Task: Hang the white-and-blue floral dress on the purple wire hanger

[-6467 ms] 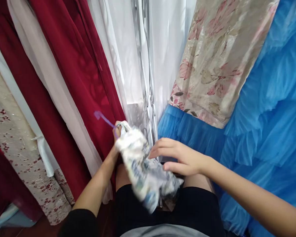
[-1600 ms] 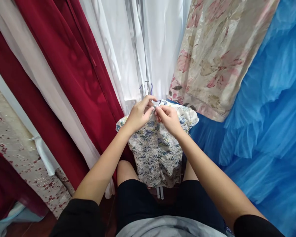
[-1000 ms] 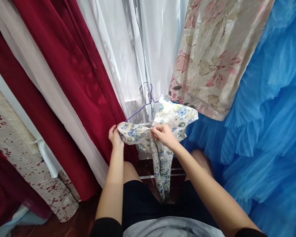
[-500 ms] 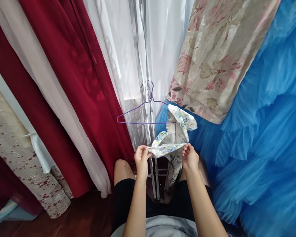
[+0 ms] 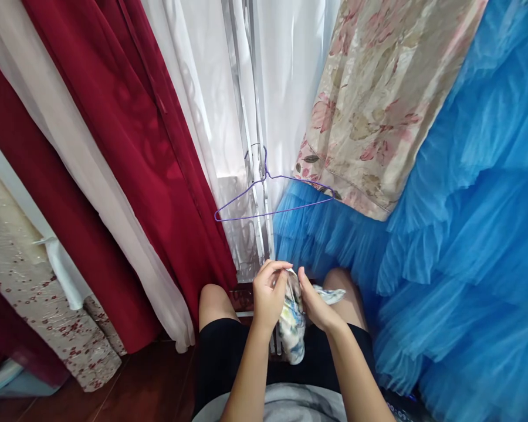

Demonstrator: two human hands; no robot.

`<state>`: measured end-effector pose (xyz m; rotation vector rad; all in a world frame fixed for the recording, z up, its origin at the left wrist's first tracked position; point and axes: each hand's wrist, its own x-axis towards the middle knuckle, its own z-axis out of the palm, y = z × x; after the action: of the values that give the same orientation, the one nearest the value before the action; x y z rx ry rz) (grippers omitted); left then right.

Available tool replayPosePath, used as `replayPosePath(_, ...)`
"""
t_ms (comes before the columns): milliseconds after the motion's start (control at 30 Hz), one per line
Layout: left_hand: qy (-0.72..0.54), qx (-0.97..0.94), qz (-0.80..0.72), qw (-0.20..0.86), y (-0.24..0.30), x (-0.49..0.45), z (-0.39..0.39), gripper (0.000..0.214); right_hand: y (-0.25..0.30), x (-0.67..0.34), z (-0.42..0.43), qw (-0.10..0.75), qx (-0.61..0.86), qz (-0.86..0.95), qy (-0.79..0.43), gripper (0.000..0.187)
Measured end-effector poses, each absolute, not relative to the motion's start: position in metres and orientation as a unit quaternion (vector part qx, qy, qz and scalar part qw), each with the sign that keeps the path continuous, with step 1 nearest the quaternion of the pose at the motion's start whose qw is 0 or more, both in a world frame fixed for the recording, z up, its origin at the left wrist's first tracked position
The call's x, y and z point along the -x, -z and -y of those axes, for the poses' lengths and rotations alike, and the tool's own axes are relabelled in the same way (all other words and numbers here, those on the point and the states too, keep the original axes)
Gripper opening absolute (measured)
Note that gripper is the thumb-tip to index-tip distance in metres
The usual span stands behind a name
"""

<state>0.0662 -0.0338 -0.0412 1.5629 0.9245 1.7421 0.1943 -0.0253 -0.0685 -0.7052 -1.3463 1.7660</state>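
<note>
Low in the middle of the view, my left hand [image 5: 269,292] and my right hand [image 5: 315,303] are both closed on a small blue-and-white floral garment [image 5: 292,321]. The cloth is bunched between my palms and hangs down over my lap. Above my hands a purple wire hanger [image 5: 273,196] hangs bare from a chrome rack pole [image 5: 256,140]. Neither hand touches the hanger.
Dark red dresses [image 5: 127,146] and white ones [image 5: 74,164] hang at the left. A beige floral dress [image 5: 374,105] and a blue tulle dress [image 5: 462,223] hang at the right. A pale dress with red specks [image 5: 22,275] is at far left. Wooden floor [image 5: 145,381] below.
The floral garment has come off the purple hanger, which now hangs bare. My hands have dropped toward my lap and gathered the cloth into a bunch.
</note>
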Motion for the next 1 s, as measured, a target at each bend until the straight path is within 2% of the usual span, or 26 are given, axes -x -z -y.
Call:
replayPosePath(67,-0.648,-0.572,-0.381,0.33,0.041,-0.052,0.032,0.016,0.064,-0.196,0.033,0.34,0.234,0.52,-0.748,0.068)
replayPosePath(167,-0.57,-0.582,-0.396,0.424,0.054,-0.029,0.039,0.04,0.06,-0.203,0.039,0.286,0.196,0.557,-0.754,0.054)
replayPosePath(267,-0.482,-0.567,-0.416,0.523,0.085,-0.014,0.062,0.054,0.054,-0.211,0.041,0.308,0.21,0.55,-0.747,0.046)
replayPosePath(367,-0.394,-0.596,-0.437,0.547,0.116,-0.001,0.088,0.059,0.048,-0.219,0.043,0.354,0.252,0.5,-0.749,0.04)
replayPosePath(433,-0.337,-0.656,-0.459,0.496,0.129,0.013,0.095,0.051,0.045,-0.226,0.042,0.381,0.27,0.491,-0.736,0.037)
replayPosePath(600,-0.24,-0.771,-0.547,0.222,0.127,0.08,0.061,0.04,0.024,-0.239,0.029,0.38,0.297,0.592,-0.646,0.023)
replayPosePath(733,-0.182,-0.794,-0.57,0.107,0.086,0.137,0.017,0.025,-0.004,-0.238,0.0,0.367,0.381,0.695,-0.487,0.017)
replayPosePath(800,-0.184,-0.803,-0.563,0.062,0.058,0.157,-0.002,0.028,-0.017,-0.234,-0.023,0.364,0.415,0.747,-0.371,0.015)
replayPosePath(833,-0.194,-0.802,-0.564,0.038,0.045,0.164,-0.012,0.034,-0.022,-0.231,-0.036,0.37,0.419,0.768,-0.312,0.018)
replayPosePath(900,-0.217,-0.788,-0.576,-0.006,0.02,0.174,-0.031,0.043,-0.029,-0.225,-0.066,0.391,0.411,0.796,-0.21,0.036)
replayPosePath(967,-0.233,-0.769,-0.593,-0.04,-0.001,0.179,-0.05,0.046,-0.031,-0.221,-0.096,0.409,0.415,0.801,-0.141,0.054)
replayPosePath(1000,-0.24,-0.762,-0.599,-0.053,-0.009,0.179,-0.058,0.045,-0.032,-0.219,-0.111,0.41,0.428,0.797,-0.116,0.057)
